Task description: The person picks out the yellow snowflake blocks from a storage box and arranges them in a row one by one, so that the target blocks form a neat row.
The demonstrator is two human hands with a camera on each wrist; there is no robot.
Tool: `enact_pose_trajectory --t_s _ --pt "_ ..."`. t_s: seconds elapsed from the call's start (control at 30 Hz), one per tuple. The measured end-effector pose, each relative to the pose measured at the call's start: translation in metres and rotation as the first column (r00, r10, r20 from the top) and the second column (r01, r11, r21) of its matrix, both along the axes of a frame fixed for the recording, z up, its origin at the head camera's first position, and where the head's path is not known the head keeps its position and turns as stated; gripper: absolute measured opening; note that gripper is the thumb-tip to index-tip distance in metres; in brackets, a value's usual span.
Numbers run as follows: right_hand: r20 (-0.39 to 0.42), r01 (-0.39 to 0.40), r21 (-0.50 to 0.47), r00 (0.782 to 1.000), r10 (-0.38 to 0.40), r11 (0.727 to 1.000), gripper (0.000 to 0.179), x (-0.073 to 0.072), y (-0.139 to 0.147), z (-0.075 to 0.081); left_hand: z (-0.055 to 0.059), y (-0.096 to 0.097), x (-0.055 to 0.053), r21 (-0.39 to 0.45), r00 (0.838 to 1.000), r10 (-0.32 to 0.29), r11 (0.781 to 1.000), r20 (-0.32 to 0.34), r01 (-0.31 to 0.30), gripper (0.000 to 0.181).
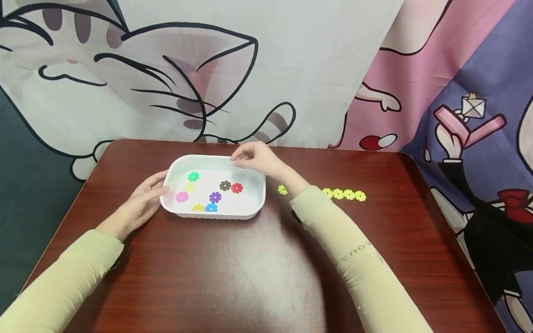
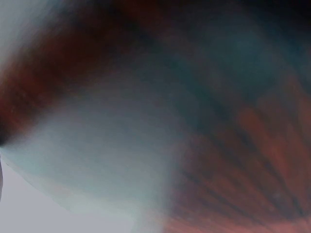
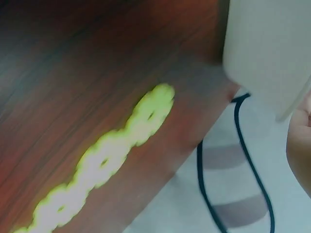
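Observation:
A white plastic tray [image 1: 187,214] stands on the table with several flower-shaped plastic discs in it, among them a green disc [image 1: 193,176], a pink disc [image 1: 182,197], a purple disc [image 1: 215,197] and a red disc [image 1: 237,188]. My left hand [image 1: 143,201] holds the tray's left end, thumb over the rim and fingers along the outside. Above the tray's far right part hovers my right hand [image 1: 260,159], fingers loosely bent, with nothing visible between them. Yellow-green discs [image 3: 103,162] lie in a row right of the tray, partly covered by my right forearm in the head view.
The brown table [image 1: 233,277] has rounded far corners. Behind it hangs a cloth [image 1: 316,69] with a printed cartoon cat. The left wrist view is too blurred to make out details.

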State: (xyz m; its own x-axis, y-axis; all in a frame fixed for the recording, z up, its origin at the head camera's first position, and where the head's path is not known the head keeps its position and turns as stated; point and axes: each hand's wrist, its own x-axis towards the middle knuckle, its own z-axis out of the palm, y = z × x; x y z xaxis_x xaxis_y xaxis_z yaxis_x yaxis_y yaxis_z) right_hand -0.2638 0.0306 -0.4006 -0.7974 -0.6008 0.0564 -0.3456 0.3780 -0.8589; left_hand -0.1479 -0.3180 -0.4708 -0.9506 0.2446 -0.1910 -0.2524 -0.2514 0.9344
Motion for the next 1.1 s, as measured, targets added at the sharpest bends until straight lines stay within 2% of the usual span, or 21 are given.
enact_pose_trajectory --t_s 0.37,0.63,0.87,1.1 --pt "0.035 -0.042 0.032 0.999 0.040 0.999 0.012 0.009 -0.052 -0.010 -0.001 0.000 0.002 0.008 1.000 0.011 1.000 0.011 -0.011 0.050" --pt "0.042 -0.068 0.030 0.997 0.067 0.997 0.014 0.009 -0.085 -0.016 0.000 -0.002 0.001 -0.010 1.000 0.012 1.000 0.016 -0.012 0.051" --pt "0.050 -0.117 0.060 0.992 0.114 0.991 0.017 0.012 -0.101 -0.019 0.001 -0.001 0.001 0.022 1.000 0.003 1.000 -0.003 -0.003 0.046" --pt "0.017 -0.139 0.136 0.990 0.138 0.981 0.021 0.013 -0.114 -0.026 0.000 0.000 0.001 0.006 1.000 0.003 1.000 0.000 -0.003 0.047"
